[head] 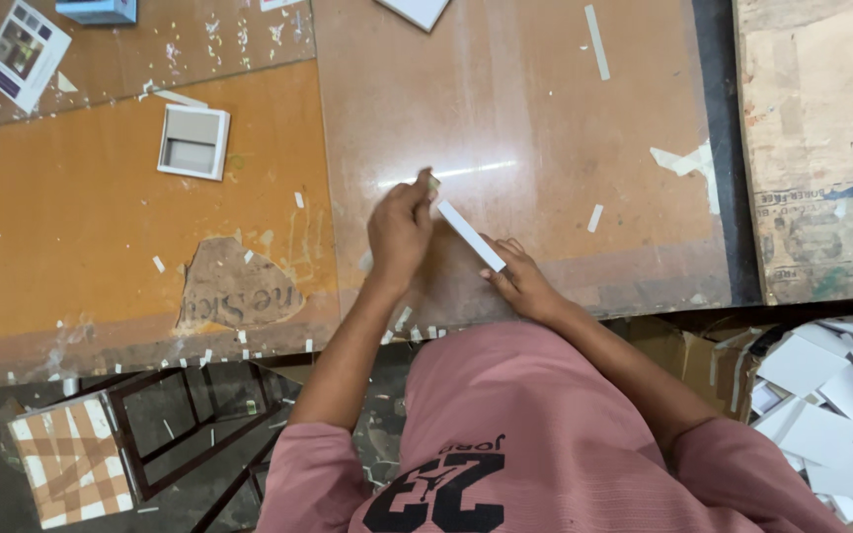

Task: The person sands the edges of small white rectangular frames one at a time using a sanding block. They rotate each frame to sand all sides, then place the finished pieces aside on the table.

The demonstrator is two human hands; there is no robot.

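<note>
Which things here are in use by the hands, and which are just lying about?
In use:
left hand
right hand
long white flat strip, held between both hands

Lying about:
small square white-framed tray
heap of white card pieces
white tape scraps
worn brown wooden table

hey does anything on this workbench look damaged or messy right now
Yes. The orange tabletop has a patch of torn-away veneer near its front edge, exposing a grey layer. White paper scraps litter both boards. The left hand and right hand hold a white strip.
</note>
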